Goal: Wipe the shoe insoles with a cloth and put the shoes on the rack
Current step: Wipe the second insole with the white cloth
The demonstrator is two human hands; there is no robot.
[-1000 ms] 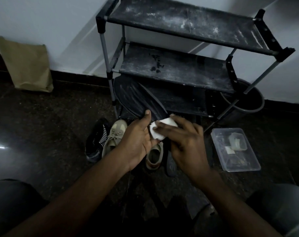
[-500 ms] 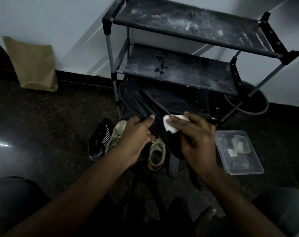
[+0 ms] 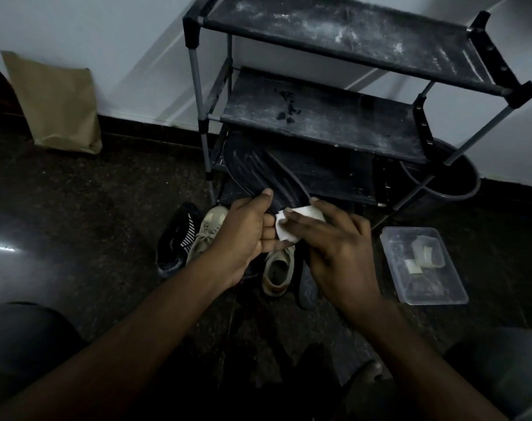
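Note:
My left hand (image 3: 243, 235) grips a long dark insole (image 3: 258, 171) that points up and away in front of the rack's bottom shelf. My right hand (image 3: 334, 247) presses a small white cloth (image 3: 289, 226) against the insole's near part, close to my left fingers. Below my hands on the floor lie a pair of beige sneakers (image 3: 277, 268), a black shoe with white stripes (image 3: 176, 238) to the left, and a dark shoe (image 3: 307, 284) partly hidden under my right hand. The black three-tier rack (image 3: 319, 113) stands against the wall, its two upper shelves dusty and bare.
A clear plastic container (image 3: 426, 265) with folded pieces inside sits on the floor at the right. A dark bucket (image 3: 450, 183) stands behind the rack's right leg. A brown paper bag (image 3: 58, 101) leans on the wall at the left. My knees frame the bottom corners.
My right hand slid the cloth up along the insole and has come back down toward my left fingers. My left hand keeps its grip on the insole.

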